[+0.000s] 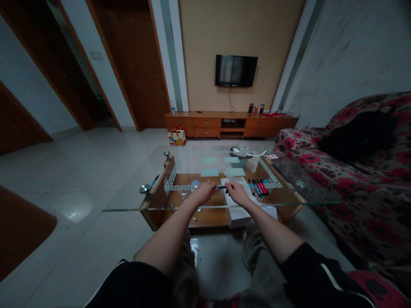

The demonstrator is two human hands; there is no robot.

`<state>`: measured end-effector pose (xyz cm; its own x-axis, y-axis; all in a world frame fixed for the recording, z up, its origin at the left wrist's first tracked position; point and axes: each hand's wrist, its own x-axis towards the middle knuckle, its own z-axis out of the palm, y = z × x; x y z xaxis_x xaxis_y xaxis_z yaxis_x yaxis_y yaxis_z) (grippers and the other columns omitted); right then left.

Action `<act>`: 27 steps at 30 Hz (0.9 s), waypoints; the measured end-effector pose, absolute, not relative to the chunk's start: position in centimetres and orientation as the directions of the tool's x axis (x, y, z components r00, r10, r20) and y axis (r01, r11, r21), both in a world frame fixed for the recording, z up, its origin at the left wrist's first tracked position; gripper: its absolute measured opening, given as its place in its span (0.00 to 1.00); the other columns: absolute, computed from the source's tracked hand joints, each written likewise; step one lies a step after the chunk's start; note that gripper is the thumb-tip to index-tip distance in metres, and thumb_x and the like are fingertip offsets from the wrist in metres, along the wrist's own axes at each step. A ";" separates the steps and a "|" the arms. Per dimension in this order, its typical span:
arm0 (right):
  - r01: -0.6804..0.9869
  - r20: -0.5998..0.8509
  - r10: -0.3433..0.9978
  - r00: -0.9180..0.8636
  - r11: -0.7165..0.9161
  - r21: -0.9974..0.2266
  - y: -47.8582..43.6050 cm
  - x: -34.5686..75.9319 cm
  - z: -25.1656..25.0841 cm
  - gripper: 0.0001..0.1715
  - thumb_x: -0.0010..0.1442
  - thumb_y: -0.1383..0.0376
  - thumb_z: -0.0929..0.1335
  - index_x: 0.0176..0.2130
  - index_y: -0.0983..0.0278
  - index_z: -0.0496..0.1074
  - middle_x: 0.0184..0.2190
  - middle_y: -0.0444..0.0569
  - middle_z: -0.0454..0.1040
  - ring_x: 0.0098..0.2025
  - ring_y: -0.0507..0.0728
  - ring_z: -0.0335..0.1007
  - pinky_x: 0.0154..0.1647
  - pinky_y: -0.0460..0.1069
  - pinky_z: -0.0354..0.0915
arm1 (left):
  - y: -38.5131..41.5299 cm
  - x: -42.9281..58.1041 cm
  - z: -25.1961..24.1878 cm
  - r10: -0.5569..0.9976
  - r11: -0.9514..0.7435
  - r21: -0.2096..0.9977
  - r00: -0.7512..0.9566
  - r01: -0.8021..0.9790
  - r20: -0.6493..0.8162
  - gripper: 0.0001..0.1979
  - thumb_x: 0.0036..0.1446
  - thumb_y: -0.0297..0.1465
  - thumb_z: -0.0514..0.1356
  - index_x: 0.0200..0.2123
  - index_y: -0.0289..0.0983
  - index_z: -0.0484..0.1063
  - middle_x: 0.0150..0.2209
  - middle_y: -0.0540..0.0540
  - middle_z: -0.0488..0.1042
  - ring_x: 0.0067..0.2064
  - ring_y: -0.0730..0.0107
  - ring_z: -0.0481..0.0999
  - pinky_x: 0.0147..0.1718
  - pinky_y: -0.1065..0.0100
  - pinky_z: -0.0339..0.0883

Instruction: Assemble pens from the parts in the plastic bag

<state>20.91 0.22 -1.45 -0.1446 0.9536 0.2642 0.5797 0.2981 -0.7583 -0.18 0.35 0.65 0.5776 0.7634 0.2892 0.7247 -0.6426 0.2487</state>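
Note:
Over the glass coffee table (128, 201), a slim dark marker (221, 187) with a bluish part spans the gap between my two hands. The fingers of my left hand (205, 192) are closed on one end of it. My right hand (237, 193) pinches the other end; whether that end is a cap cannot be made out. Right of my right hand lies a row of several black, blue and red markers (259, 188). A lone blue and black marker (154, 181) rests on the glass at the left.
Under the glass are a white box (237, 217) and a clear plastic bag (186, 191). A basket (241, 153) with crumpled items stands behind the table. At the right is a floral sofa (305, 143); a patterned bag (176, 137) stands before the TV cabinet (207, 123).

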 end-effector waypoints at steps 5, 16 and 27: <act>0.561 0.222 0.964 -0.145 0.265 -0.784 0.3 20.7 -1.6 0.32 0.67 0.50 0.57 0.22 0.63 0.72 0.20 0.47 0.74 0.24 0.55 0.69 0.29 0.48 0.58 | 0.0 -0.3 1.4 0.775 -0.623 0.211 0.557 0.753 0.299 0.07 0.63 0.35 0.57 0.36 0.38 0.72 0.37 0.44 0.76 0.38 0.62 0.75 0.36 0.67 0.62; 0.544 0.168 0.979 -0.118 0.206 -0.814 0.3 20.4 -1.4 0.35 0.66 0.48 0.57 0.19 0.63 0.73 0.18 0.48 0.73 0.24 0.55 0.69 0.31 0.48 0.59 | -0.1 -0.1 1.8 0.795 -0.593 0.175 0.535 0.786 0.286 0.05 0.61 0.34 0.59 0.36 0.39 0.72 0.38 0.44 0.76 0.40 0.61 0.75 0.39 0.66 0.63; 0.377 0.244 0.961 0.127 0.180 -0.908 1.2 21.3 -1.8 0.31 0.63 0.43 0.57 0.31 0.63 0.71 0.27 0.50 0.76 0.25 0.55 0.68 0.28 0.48 0.63 | 0.0 -0.8 1.1 0.830 -0.549 0.216 0.497 0.807 0.252 0.11 0.66 0.35 0.52 0.43 0.39 0.71 0.41 0.42 0.77 0.41 0.61 0.77 0.38 0.67 0.65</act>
